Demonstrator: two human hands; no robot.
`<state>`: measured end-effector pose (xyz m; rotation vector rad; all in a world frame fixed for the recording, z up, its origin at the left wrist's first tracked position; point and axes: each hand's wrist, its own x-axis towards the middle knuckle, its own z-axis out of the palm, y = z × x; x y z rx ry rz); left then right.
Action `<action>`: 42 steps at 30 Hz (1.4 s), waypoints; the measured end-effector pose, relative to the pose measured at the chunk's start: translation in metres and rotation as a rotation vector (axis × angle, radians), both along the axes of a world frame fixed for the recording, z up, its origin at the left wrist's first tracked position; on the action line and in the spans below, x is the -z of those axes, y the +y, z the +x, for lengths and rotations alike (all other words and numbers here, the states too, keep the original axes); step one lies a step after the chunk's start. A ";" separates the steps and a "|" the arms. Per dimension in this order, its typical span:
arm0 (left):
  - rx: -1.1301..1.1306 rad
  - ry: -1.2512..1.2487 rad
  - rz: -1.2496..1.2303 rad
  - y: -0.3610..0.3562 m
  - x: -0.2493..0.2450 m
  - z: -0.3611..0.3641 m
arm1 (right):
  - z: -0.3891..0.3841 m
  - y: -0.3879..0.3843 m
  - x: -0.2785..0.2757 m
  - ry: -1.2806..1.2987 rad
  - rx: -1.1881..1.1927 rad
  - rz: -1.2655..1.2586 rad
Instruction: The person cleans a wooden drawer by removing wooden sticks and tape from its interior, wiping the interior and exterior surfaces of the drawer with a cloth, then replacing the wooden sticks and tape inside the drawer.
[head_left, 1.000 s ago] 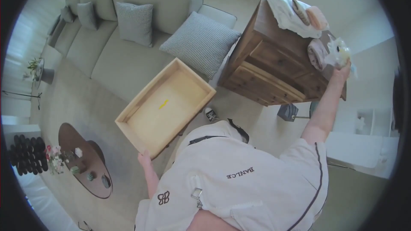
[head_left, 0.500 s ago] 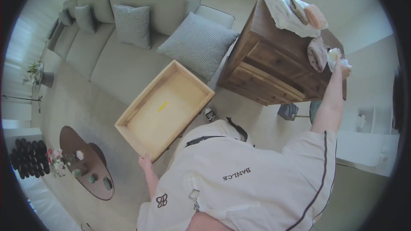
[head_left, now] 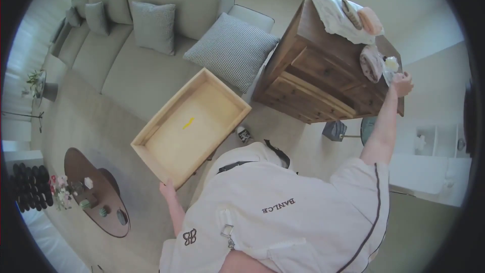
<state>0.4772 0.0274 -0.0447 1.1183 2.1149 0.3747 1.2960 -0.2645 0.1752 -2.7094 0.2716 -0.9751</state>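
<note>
A light wooden drawer (head_left: 202, 130) is tilted in front of me, off the floor, with a small yellow strip (head_left: 188, 123) on its bottom. My left hand (head_left: 167, 189) grips the drawer at its near corner. On top of the brown wooden dresser (head_left: 316, 40), a clear-and-white plastic packet (head_left: 390, 64) lies beside a rolled pinkish cloth (head_left: 372, 63). Right at the packet's near edge is my right hand (head_left: 402, 85), its fingers loosely bent and apparently off it. Folded white cloth (head_left: 328, 12) lies farther back, bearing a brown roll (head_left: 352, 14) and a pink roll (head_left: 371, 21).
A grey sofa (head_left: 126, 71) with cushions runs along the back left. At the lower left stands an oval brown table (head_left: 76, 164) with flowers and small plants. A dark grey bag-like object (head_left: 334, 131) is near the dresser's base.
My right hand has let go of the plastic packet on the dresser top and drawn back slightly. My left hand still holds the drawer; the whole view has shifted a little.
</note>
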 end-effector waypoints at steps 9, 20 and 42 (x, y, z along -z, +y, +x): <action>-0.057 -0.077 0.029 0.007 -0.012 0.008 | -0.255 0.222 0.029 -0.104 -1.235 0.196; 0.015 0.069 -0.054 0.001 -0.036 0.025 | -0.468 0.382 0.275 1.314 -1.756 -0.296; -0.030 0.037 -0.104 0.000 -0.061 0.046 | -0.504 0.438 0.296 0.824 -2.024 -1.195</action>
